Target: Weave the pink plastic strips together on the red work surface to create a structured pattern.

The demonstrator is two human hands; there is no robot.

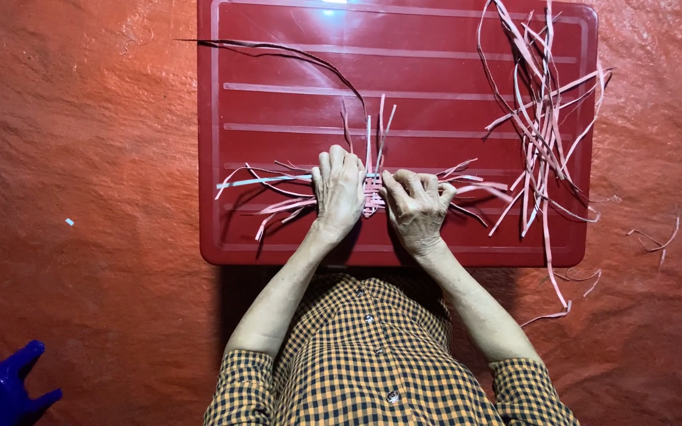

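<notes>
I see my left hand (339, 192) and right hand (415, 205) both pinching a small pink woven patch (372, 196), loose strips fanning toward nine, twelve and three o'clock.

A big red mat (80, 158) covers the floor. A red plastic lid (294, 71) lies flat on it. A blue thing (1, 386) and some pink strips (657, 241) lie beside the lid.

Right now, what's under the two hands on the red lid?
Between the left hand and right hand a small woven patch of pink strips shows on the red lid. Its parts beneath the palms are covered.
</notes>
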